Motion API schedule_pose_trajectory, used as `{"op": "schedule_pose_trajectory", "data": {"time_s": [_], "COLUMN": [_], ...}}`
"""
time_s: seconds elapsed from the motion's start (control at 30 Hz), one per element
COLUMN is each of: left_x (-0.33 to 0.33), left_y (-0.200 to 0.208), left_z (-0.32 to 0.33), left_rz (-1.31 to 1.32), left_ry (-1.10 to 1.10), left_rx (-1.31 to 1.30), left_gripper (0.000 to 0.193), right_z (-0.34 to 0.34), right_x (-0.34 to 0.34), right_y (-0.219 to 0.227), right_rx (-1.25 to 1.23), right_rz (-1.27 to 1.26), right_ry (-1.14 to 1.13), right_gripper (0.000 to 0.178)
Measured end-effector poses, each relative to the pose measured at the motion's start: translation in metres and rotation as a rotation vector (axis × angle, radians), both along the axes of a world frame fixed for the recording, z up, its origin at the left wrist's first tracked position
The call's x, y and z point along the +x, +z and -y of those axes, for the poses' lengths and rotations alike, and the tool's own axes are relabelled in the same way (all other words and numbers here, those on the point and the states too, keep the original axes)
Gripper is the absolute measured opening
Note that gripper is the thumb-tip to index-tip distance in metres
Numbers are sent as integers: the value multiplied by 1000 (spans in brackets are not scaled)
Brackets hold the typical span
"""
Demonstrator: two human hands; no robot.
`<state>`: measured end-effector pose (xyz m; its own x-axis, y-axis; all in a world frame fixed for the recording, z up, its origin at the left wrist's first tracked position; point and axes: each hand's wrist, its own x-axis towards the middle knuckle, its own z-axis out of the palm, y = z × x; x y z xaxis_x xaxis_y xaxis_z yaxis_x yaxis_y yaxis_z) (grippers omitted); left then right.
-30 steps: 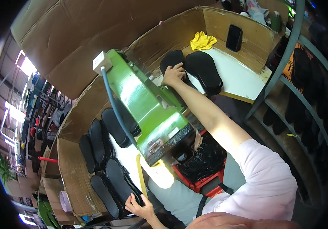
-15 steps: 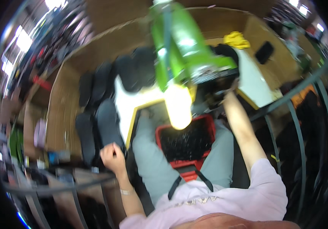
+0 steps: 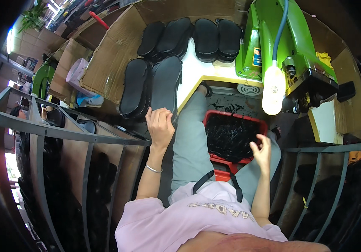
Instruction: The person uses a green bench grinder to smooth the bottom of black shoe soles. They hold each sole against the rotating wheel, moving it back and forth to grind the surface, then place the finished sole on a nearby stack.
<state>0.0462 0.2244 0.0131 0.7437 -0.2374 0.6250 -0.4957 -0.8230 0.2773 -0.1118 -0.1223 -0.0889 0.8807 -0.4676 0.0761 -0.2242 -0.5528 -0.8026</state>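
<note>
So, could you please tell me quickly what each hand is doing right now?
Left hand: fingers curled on the near end of a flat black rubber shoe sole; a firm grip cannot be told.
Right hand: open, empty, over the red plastic crate.

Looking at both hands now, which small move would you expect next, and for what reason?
Probably the left hand closes on the near black sole and lifts it from the stack. Its fingers already rest at that sole's lower end, while the right hand hovers open and empty over the red crate of black pieces, beside the green machine.
</note>
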Motion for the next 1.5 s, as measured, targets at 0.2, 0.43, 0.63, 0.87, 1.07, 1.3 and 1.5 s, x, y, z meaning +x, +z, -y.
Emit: {"op": "schedule_pose_trajectory", "data": {"time_s": [0.2,0.43,0.63,0.87,1.07,1.3,1.5], "left_x": [-8,9,21,-38,-83,-95,-47], "left_y": [31,22,45,111,54,7,22], "left_z": [1,-18,-16,72,174,238,239], "left_rz": [-163,-36,358,268,-644,-1059,-1009], "left_ry": [0,-61,-121,-649,-541,-625,-532], "left_rx": [62,114,4,-323,-1034,-863,-593], "left_gripper": [22,25,26,50,33,17,10], "right_z": [-52,-71,-68,-47,-7,-44,-38], "right_x": [8,16,7,11,-67,-99,-99], "right_y": [3,8,-4,17,-53,-23,-25], "right_rx": [118,193,378,1209,1154,1626,1564], "right_rz": [-43,-145,-159,251,-10,297,256], "right_ry": [296,399,359,212,272,-202,-112], "right_gripper": [35,34,31,113,65,58,56]}}
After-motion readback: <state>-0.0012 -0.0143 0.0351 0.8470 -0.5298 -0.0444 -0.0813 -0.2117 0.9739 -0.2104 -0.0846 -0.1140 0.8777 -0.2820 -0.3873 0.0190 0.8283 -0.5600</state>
